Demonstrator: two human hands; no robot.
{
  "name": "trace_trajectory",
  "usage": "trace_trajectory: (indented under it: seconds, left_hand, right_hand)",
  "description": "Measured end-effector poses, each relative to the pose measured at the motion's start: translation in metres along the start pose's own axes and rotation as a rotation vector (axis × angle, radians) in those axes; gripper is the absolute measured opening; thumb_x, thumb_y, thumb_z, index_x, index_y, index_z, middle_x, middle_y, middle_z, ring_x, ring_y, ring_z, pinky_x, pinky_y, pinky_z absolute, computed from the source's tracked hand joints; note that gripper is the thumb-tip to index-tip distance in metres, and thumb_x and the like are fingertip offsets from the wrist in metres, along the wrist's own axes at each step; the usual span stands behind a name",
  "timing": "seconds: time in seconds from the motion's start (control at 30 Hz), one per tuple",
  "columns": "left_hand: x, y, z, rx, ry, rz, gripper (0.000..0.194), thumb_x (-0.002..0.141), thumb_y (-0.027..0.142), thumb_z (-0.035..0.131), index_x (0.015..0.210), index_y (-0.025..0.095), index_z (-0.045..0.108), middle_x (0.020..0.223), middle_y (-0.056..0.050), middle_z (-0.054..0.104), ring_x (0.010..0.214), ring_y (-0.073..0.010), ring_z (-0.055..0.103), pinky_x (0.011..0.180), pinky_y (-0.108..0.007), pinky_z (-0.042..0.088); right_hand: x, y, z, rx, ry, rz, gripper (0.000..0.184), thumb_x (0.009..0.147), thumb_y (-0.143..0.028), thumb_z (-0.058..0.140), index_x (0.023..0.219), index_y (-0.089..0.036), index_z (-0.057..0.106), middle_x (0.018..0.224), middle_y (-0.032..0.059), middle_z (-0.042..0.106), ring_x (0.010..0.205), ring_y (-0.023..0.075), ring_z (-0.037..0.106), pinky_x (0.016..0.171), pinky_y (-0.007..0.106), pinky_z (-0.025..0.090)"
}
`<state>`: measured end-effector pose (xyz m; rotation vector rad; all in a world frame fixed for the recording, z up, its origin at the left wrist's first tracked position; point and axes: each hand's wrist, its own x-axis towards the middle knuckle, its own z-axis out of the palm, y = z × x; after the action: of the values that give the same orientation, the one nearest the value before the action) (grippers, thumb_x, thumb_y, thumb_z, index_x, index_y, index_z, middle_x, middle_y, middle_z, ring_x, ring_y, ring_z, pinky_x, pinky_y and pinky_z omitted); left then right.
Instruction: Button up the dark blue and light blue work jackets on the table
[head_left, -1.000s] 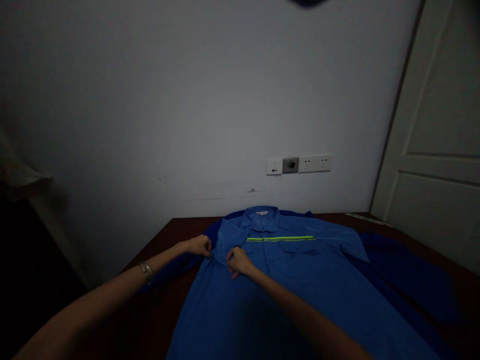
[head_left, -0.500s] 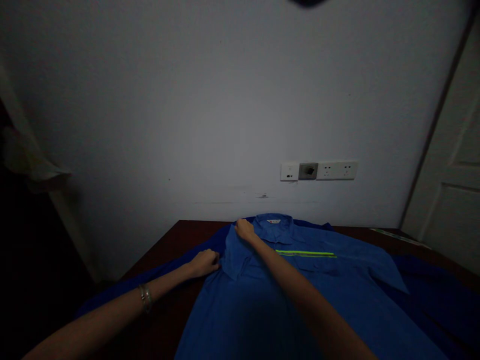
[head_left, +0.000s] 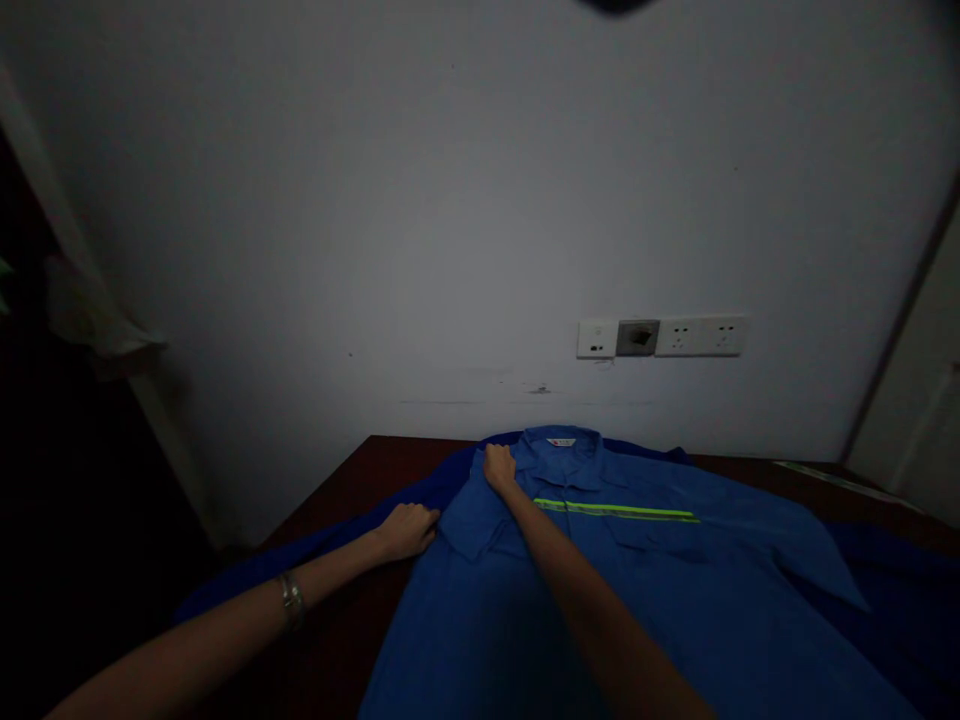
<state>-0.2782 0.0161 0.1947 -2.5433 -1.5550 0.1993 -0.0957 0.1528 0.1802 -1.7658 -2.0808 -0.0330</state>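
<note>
A light blue work shirt [head_left: 675, 590] lies spread front up, its collar toward the wall and a yellow-green stripe across the chest. My right hand [head_left: 499, 468] reaches over the shirt, closed on its fabric at the shoulder left of the collar. My left hand [head_left: 407, 530] is closed at the edge of the short sleeve on the left, which is folded inward over the shirt's front. Beneath lies a darker blue garment [head_left: 360, 530], its long sleeves spreading out to both sides.
A dark reddish-brown table [head_left: 390, 458] stands against the grey wall [head_left: 450, 220]. Socket plates [head_left: 701, 337] are fixed to the wall above the table. A whitish bag-like thing [head_left: 105, 320] hangs at the left, and a pale door [head_left: 930, 420] is at the right.
My view has turned slightly left, so the shirt and sockets sit further right. My left hand has pulled a little leftward with the sleeve edge; my right hand keeps its grip at the shoulder.
</note>
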Motion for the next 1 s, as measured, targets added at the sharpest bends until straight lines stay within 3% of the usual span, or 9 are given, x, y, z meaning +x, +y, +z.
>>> trace_trajectory:
  seconds: [0.17,0.23,0.37,0.47,0.63,0.8,0.9,1.0]
  left_hand:
    - [-0.002,0.000,-0.004,-0.040,-0.044,-0.062,0.023,0.080,0.023,0.037,0.094,0.016,0.053,0.087,-0.012,0.063,0.082,-0.0244,0.061,0.071,-0.035,0.047]
    - [-0.005,0.003,-0.012,-0.049,0.006,-0.044,0.026,0.078,0.023,0.040,0.099,0.015,0.052,0.095,-0.013,0.061,0.087,-0.0254,0.059,0.073,-0.036,0.046]
    - [-0.018,0.016,-0.025,-0.077,0.143,0.208,0.048,0.078,0.029,0.046,0.124,0.017,0.040,0.130,-0.014,0.040,0.117,-0.0281,0.040,0.095,-0.039,0.035]
    - [-0.030,0.029,-0.020,-0.139,0.065,0.373,0.058,0.082,0.042,0.043,0.134,0.019,0.030,0.142,-0.012,0.023,0.128,-0.0298,0.024,0.104,-0.042,0.022]
    - [-0.042,0.042,-0.001,-0.230,-0.086,0.350,0.069,0.083,0.056,0.033,0.139,0.018,0.018,0.144,-0.016,0.012,0.132,-0.0318,0.013,0.105,-0.045,0.016]
    - [-0.040,0.042,-0.015,-0.319,-0.126,0.309,0.062,0.085,0.056,0.027,0.135,0.021,0.029,0.143,-0.014,0.020,0.131,-0.0294,0.017,0.105,-0.044,0.016]
    - [-0.035,0.043,-0.036,-0.346,-0.074,0.316,0.056,0.086,0.054,0.026,0.131,0.022,0.036,0.141,-0.011,0.027,0.129,-0.0262,0.024,0.105,-0.040,0.019]
    - [-0.027,0.048,-0.053,-0.343,-0.018,0.326,0.053,0.087,0.052,0.025,0.129,0.023,0.039,0.138,-0.009,0.032,0.126,-0.0227,0.031,0.103,-0.036,0.023]
  right_hand:
    - [-0.011,-0.002,-0.016,-0.001,0.046,-0.060,0.029,0.087,-0.017,0.035,0.110,-0.015,0.052,0.112,0.0136,0.052,0.107,0.0214,0.043,0.084,0.031,0.039]
    - [-0.016,-0.004,-0.025,-0.003,0.048,-0.123,0.031,0.087,-0.019,0.033,0.113,-0.014,0.050,0.116,0.0139,0.050,0.109,0.0217,0.041,0.086,0.031,0.037]
    - [-0.037,-0.004,-0.039,-0.018,-0.014,-0.274,0.033,0.087,-0.020,0.031,0.112,-0.012,0.051,0.114,0.0151,0.052,0.109,0.0223,0.042,0.089,0.033,0.035]
    - [-0.065,-0.003,-0.038,-0.025,-0.076,-0.319,0.037,0.087,-0.030,0.034,0.110,-0.010,0.055,0.111,0.0166,0.055,0.108,0.0251,0.045,0.091,0.036,0.035]
    - [-0.108,0.006,-0.027,-0.031,-0.239,-0.309,0.066,0.083,-0.054,0.032,0.130,-0.008,0.039,0.136,0.0232,0.031,0.125,0.0354,0.028,0.099,0.049,0.022]
    - [-0.124,0.015,-0.038,0.057,-0.194,-0.342,0.065,0.085,-0.055,0.023,0.135,-0.014,0.029,0.140,0.0201,0.025,0.128,0.0322,0.023,0.101,0.046,0.019]
    - [-0.126,0.029,-0.060,0.053,-0.130,-0.396,0.061,0.086,-0.052,0.025,0.135,-0.015,0.030,0.140,0.0170,0.027,0.128,0.0295,0.024,0.102,0.043,0.019]
    - [-0.126,0.062,-0.089,0.010,-0.101,-0.353,0.056,0.087,-0.046,0.030,0.133,-0.014,0.033,0.138,0.0148,0.032,0.127,0.0269,0.027,0.101,0.040,0.021]
